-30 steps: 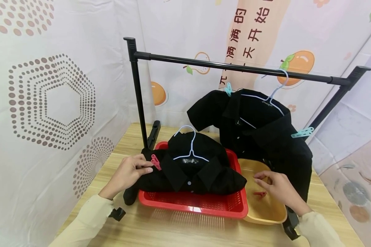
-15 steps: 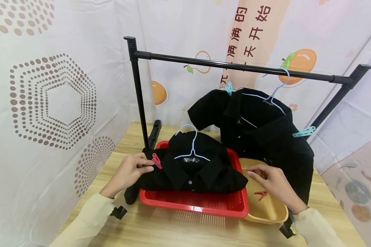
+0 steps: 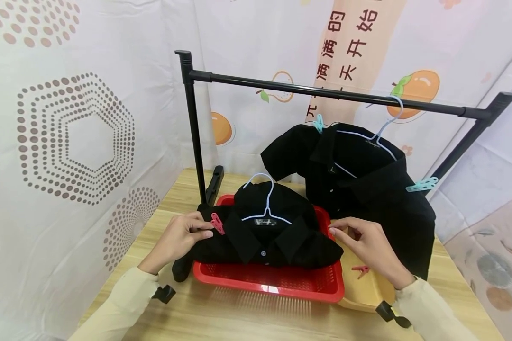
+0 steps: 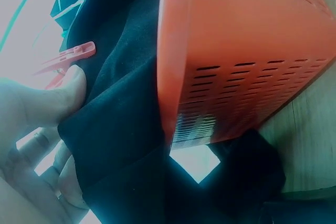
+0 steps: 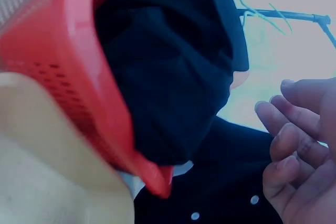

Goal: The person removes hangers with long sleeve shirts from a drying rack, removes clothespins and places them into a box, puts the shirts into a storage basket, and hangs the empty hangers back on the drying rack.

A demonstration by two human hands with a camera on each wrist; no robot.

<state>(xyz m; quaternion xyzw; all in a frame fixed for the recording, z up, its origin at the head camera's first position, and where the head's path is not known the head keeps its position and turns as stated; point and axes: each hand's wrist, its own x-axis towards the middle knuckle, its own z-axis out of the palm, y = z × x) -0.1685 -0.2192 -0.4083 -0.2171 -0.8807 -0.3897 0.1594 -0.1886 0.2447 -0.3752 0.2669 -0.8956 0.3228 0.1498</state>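
Pinching the nearer black shirt (image 3: 262, 239) beside the pink clip (image 3: 217, 224) occupies the left hand (image 3: 181, 237); the right hand (image 3: 366, 242) hovers, released.

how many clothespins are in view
4: two teal clothespins on the hanging shirt, one red clothespin on the shirt in the red basket, another red one in the yellow basin. The right hand may hide more.

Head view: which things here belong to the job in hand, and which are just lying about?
Likely in the job:
Left hand, pinching black shirt on red basket
Right hand, nearby
Pink clip, at the shoulder
Blue hanger
Yellow tub, holding a loose clip

Seemingly not in play now:
Hung shirt with teal clips
Black rack
Patterned curtain
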